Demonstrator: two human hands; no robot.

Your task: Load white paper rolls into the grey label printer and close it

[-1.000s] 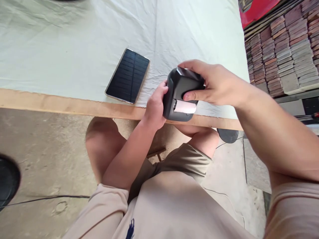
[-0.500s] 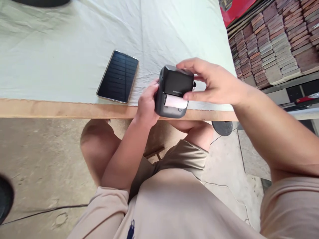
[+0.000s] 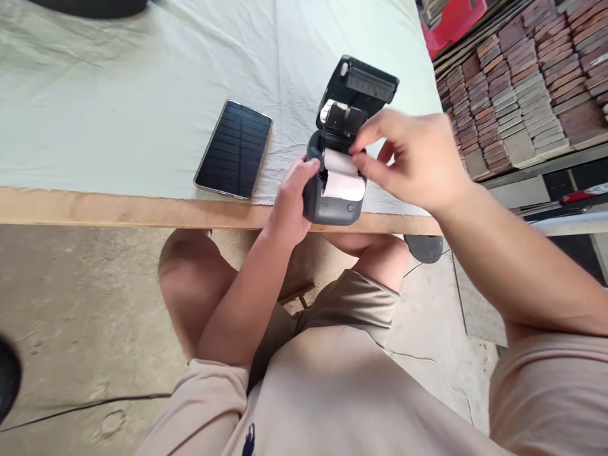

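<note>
A small dark grey label printer (image 3: 332, 214) stands at the table's front edge with its lid (image 3: 361, 85) tipped up and back. Inside lies a white paper roll (image 3: 339, 161), and a loose strip of its paper (image 3: 344, 185) hangs over the front, above a round button. My left hand (image 3: 292, 196) grips the printer's left side, thumb on the rim of the opening. Thumb and forefinger of my right hand (image 3: 408, 158) come together in a pinch at the right end of the roll; the exact contact is partly hidden by the fingers.
Left of the printer a dark-screened phone (image 3: 235, 149) lies on the pale cloth (image 3: 142, 114). The table's wooden edge (image 3: 118, 206) runs across in front of me. Stacked bricks (image 3: 517, 95) and a red object (image 3: 456, 25) are off to the right. A cable (image 3: 95, 404) crosses the floor.
The printer's lid has swung from closed to open, showing the paper roll. My right hand has moved from the lid to the roll, while my left hand keeps its hold.
</note>
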